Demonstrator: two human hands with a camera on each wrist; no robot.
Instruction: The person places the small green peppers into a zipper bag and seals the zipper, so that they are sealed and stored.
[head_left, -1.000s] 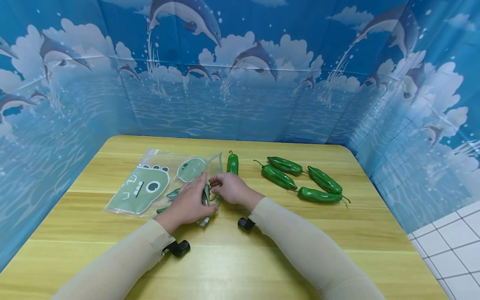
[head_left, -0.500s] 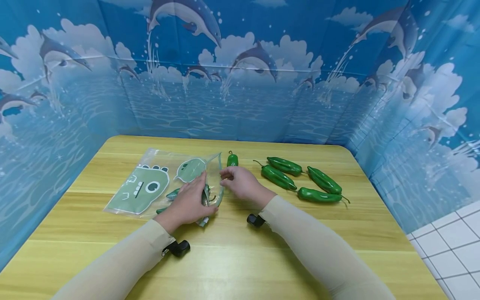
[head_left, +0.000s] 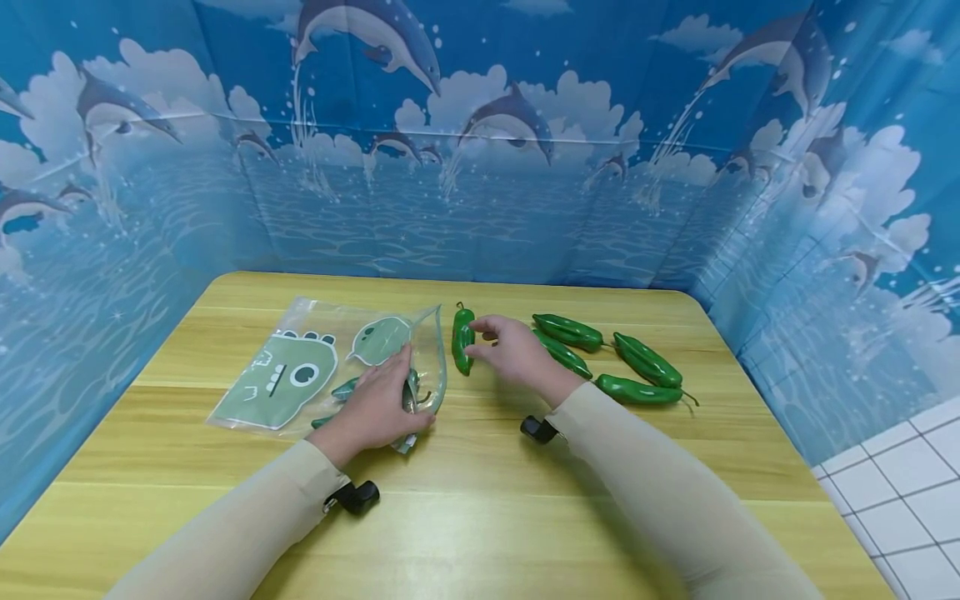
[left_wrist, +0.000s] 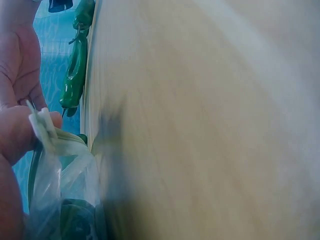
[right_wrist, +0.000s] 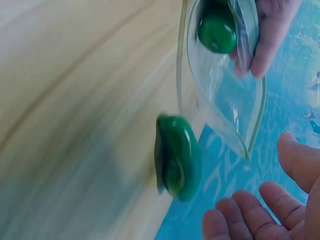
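Note:
My left hand [head_left: 375,408] lies over a clear zip bag [head_left: 273,387] printed with green cartoon monsters, thumb and fingers pinching its mouth edge. The bag's mouth gapes towards the right; green peppers [right_wrist: 217,32] are inside, partly hidden by the hand. Just right of the mouth, a single green chili pepper [head_left: 462,342] lies on the table, stem pointing away. Beside that pepper is my right hand [head_left: 517,354], thumb and fingers apart around its right side with a gap visible in the right wrist view. Nothing is in this hand.
Several more green peppers [head_left: 637,390] lie grouped on the right of the wooden table [head_left: 480,517], one partly behind my right hand. A blue dolphin-print curtain [head_left: 480,217] stands behind and beside the table. White tiles [head_left: 907,492] show at lower right.
My right hand has moved right, from the bag's mouth past its edge to the lone pepper's right side, its fingers spreading. The left hand stays on the bag.

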